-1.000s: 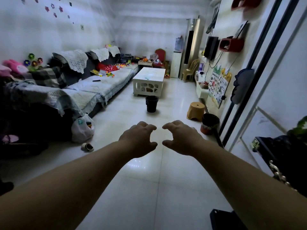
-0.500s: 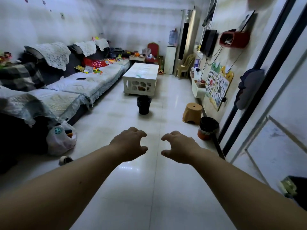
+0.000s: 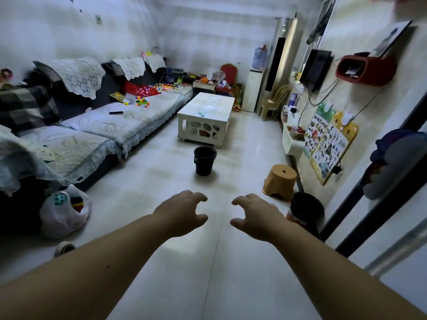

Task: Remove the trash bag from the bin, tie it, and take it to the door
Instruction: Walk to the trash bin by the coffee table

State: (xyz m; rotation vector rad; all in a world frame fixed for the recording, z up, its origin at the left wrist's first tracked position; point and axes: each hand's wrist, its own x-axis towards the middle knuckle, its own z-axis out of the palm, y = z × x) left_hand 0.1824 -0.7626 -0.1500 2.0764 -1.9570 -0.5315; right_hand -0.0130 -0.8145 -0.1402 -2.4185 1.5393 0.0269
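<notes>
Both hands now reach a little farther down the room, the view having drifted forward and left. Nearest, the left hand (image 3: 182,212) and right hand (image 3: 255,217) hover with fingers curled loose, grasping nothing. Beyond them the black bin (image 3: 205,160) stands on the tiled floor (image 3: 161,172), just before the white coffee table (image 3: 206,120); its dark trash bag (image 3: 205,150) seems still inside. Lifting, tying and carrying all remain.

Black bin (image 3: 205,160) on tiled floor (image 3: 184,262)
</notes>
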